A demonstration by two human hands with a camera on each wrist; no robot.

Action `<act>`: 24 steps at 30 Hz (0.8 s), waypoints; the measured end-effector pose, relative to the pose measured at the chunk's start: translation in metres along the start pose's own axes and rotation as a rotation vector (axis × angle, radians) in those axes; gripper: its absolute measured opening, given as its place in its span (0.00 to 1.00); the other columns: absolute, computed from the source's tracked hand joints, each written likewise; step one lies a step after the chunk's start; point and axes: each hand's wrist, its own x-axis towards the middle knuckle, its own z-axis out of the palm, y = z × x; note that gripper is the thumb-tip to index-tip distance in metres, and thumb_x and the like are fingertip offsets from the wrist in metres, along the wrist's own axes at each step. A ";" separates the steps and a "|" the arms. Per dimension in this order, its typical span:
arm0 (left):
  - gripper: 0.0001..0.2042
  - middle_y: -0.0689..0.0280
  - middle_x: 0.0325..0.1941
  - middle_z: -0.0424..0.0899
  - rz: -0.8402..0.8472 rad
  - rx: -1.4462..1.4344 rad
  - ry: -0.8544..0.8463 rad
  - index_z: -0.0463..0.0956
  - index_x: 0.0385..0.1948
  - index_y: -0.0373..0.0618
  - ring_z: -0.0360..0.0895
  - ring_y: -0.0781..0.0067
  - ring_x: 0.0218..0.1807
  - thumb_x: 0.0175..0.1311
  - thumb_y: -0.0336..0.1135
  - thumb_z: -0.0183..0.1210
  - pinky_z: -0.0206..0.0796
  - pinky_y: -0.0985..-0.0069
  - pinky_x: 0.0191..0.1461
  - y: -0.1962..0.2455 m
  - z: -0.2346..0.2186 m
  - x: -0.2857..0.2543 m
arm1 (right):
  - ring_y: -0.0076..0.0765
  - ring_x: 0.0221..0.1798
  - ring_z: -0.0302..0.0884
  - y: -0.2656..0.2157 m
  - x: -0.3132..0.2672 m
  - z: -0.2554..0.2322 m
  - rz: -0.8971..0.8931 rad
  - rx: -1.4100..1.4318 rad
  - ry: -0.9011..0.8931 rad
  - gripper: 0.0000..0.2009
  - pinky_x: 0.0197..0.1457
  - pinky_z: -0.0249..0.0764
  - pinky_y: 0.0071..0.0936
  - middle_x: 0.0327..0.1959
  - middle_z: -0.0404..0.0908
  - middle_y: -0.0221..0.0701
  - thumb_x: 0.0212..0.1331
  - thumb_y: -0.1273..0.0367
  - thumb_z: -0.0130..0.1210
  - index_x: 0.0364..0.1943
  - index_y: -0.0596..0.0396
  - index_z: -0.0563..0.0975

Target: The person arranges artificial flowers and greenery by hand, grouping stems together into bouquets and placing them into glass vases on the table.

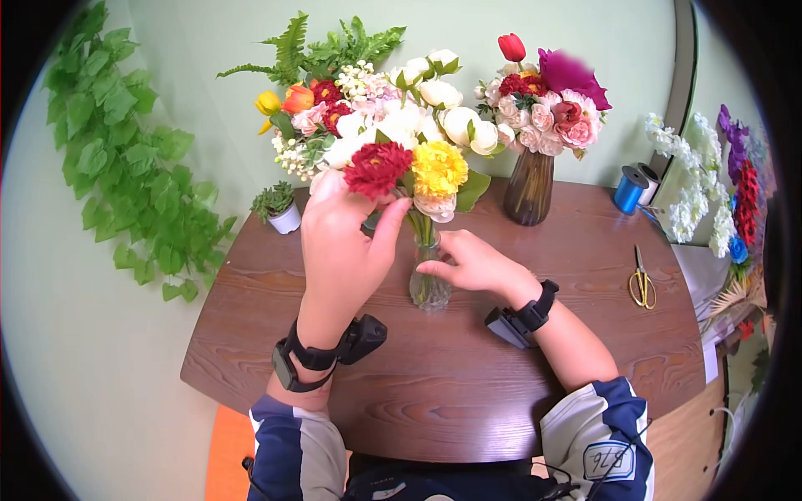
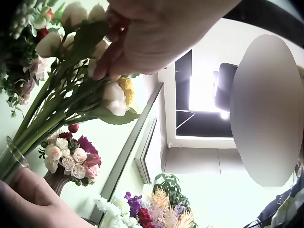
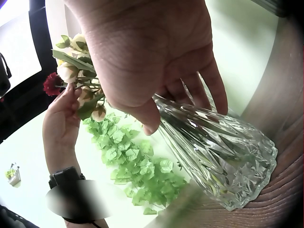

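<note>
A clear glass vase (image 1: 428, 288) of faceted glass stands on the wooden table, with green stems inside. My right hand (image 1: 484, 265) curls round its upper part, thumb in front, as the right wrist view also shows. Out of the vase rise white flowers (image 1: 439, 92), a yellow flower (image 1: 440, 171) and a red flower (image 1: 378, 169). At the left of the bunch, my left hand (image 1: 344, 242) pinches the red flower just under its head. In the left wrist view, long green stems (image 2: 45, 111) fan out from the vase's rim (image 2: 16, 153), below the left fingers.
Behind to the right stands a brown vase (image 1: 528, 188) of pink and red flowers. A small potted succulent (image 1: 284, 215) sits at the back left. Ribbon spools (image 1: 628, 192) and gold-handled scissors (image 1: 642, 284) lie at the right. Ivy (image 1: 125, 159) hangs on the left wall.
</note>
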 end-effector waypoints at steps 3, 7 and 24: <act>0.07 0.59 0.28 0.77 0.001 0.033 -0.098 0.77 0.26 0.38 0.75 0.60 0.32 0.42 0.25 0.63 0.65 0.73 0.34 -0.004 -0.001 -0.001 | 0.56 0.36 0.74 0.004 0.000 0.003 -0.006 0.013 0.018 0.17 0.40 0.71 0.43 0.30 0.77 0.50 0.54 0.61 0.55 0.39 0.60 0.71; 0.09 0.59 0.32 0.78 0.003 0.106 -0.161 0.77 0.27 0.39 0.75 0.57 0.34 0.40 0.26 0.63 0.64 0.68 0.38 -0.004 -0.003 -0.001 | 0.57 0.37 0.74 0.002 0.001 0.003 0.038 0.019 -0.012 0.17 0.41 0.70 0.42 0.31 0.77 0.50 0.54 0.60 0.55 0.40 0.60 0.71; 0.05 0.62 0.27 0.79 -0.058 0.155 -0.200 0.78 0.22 0.40 0.72 0.59 0.34 0.42 0.28 0.64 0.63 0.70 0.36 0.003 -0.015 -0.003 | 0.57 0.35 0.74 0.017 0.002 0.008 -0.043 0.095 0.033 0.17 0.39 0.70 0.42 0.30 0.76 0.51 0.54 0.61 0.55 0.40 0.61 0.71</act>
